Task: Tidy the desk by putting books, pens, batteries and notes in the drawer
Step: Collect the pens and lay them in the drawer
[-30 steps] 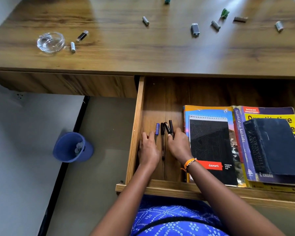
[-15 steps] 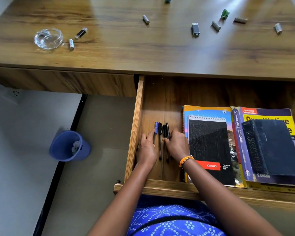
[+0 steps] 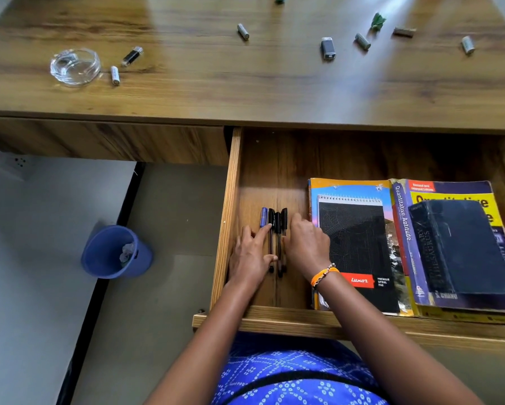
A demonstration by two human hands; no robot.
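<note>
The open wooden drawer (image 3: 233,182) holds several pens (image 3: 277,226) lying side by side at its left end, one blue-capped, the others black. My left hand (image 3: 249,258) rests flat on their left side, fingers apart, index finger across the blue pen. My right hand (image 3: 305,245) presses against their right side. A black spiral pad (image 3: 359,252) lies on a colourful book, beside a yellow-and-purple book (image 3: 449,197) topped by a dark thesaurus (image 3: 461,247). Several batteries (image 3: 243,31) and green crumpled notes (image 3: 378,21) lie on the desk (image 3: 216,83).
A glass ashtray (image 3: 75,66), a small battery (image 3: 115,75) and a black USB stick (image 3: 132,56) sit at the desk's left. A grey rectangular battery (image 3: 328,48) lies mid-desk. A blue waste bin (image 3: 114,252) stands on the floor left of the drawer.
The splayed pens have been pushed together into a neat parallel row between both hands. My hands have closed in slightly on them.
</note>
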